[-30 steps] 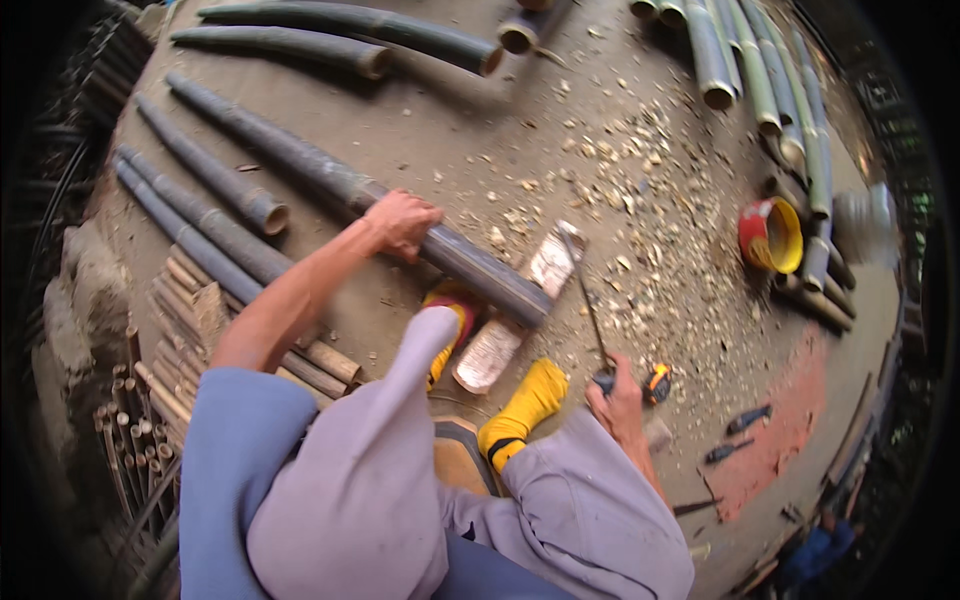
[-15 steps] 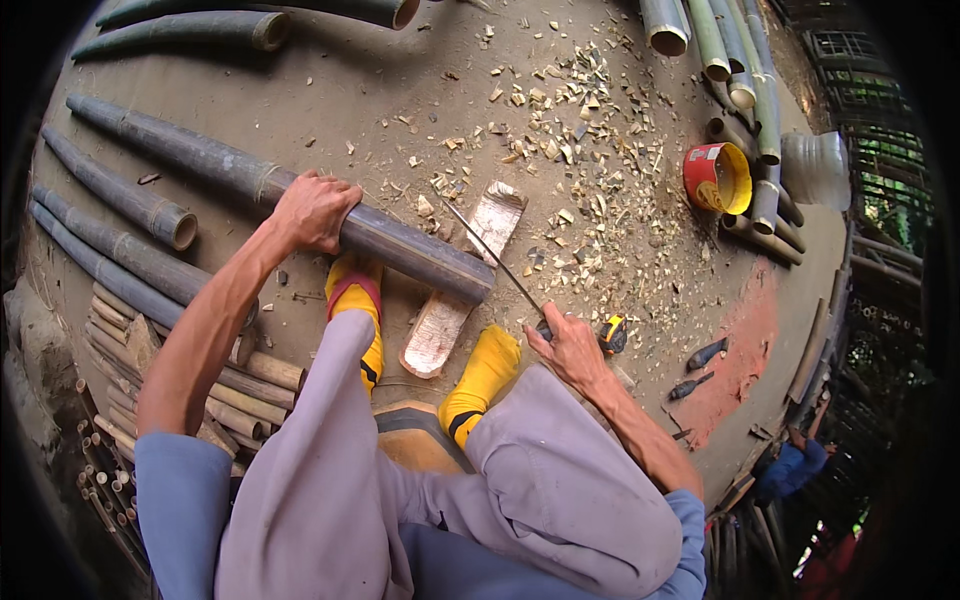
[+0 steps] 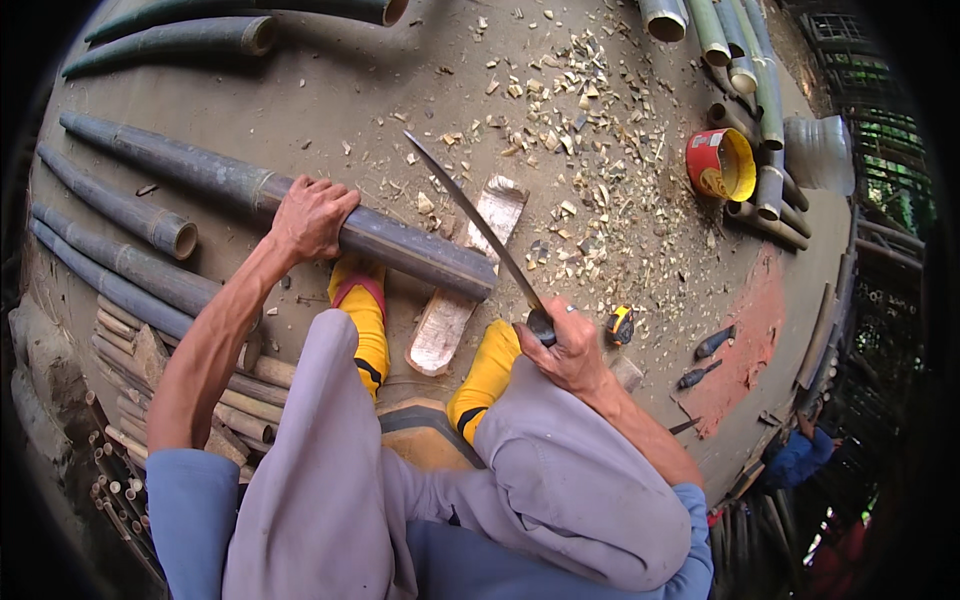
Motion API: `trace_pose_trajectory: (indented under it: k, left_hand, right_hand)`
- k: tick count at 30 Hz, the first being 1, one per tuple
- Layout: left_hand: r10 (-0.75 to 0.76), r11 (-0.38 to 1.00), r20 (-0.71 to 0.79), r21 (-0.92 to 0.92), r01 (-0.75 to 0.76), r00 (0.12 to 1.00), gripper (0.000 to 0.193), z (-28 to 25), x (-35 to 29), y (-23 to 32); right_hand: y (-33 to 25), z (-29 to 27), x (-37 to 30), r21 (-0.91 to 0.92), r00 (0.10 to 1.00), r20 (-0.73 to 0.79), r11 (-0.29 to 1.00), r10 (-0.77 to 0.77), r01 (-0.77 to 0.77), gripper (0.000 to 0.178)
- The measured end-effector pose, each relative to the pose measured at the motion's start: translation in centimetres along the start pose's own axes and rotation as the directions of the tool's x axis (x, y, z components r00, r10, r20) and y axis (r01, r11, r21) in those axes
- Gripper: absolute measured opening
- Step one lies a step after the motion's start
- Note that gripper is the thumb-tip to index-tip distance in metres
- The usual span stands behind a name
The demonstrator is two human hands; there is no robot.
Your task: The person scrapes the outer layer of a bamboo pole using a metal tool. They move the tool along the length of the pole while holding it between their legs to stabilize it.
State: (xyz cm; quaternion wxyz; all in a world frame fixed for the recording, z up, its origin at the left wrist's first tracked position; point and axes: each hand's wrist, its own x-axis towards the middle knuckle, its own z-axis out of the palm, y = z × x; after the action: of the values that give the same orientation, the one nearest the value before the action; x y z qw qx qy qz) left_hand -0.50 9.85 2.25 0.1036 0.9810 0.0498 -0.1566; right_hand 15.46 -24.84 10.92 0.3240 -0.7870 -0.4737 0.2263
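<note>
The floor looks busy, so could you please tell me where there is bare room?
Bare floor lies between the pole under the left hand and two poles at upper left; a narrower strip separates that pole from the next pole below. It is crowded right of the wooden block, where chips lie thickly, and at lower left, among sticks.

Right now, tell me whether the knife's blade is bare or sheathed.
Bare: the long blade shows uncovered from the dark handle in the right hand out to its tip.

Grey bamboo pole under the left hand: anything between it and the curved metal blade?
Nothing visible stands between the blade in the right hand and the pole; a pale wooden block lies beneath it.
</note>
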Motion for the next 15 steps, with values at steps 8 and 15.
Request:
trace_pose_trajectory:
  k: [8, 15]
  left_hand:
    - [0.01, 1.0, -0.108, 0.021, -0.008, 0.994, 0.062, 0.4, -0.4, -0.2]
    - [0.015, 0.999, -0.165, 0.033, -0.009, 0.986, 0.067, 0.4, -0.4, 0.6]
  right_hand:
    - [3.7, 0.6, -0.4, -0.067, 0.933, 0.241, 0.963, 0.269, -0.261, 0.03]
    - [7.4, 2.3, -0.4, -0.313, 0.889, 0.319, 0.922, 0.329, -0.229, 0.031]
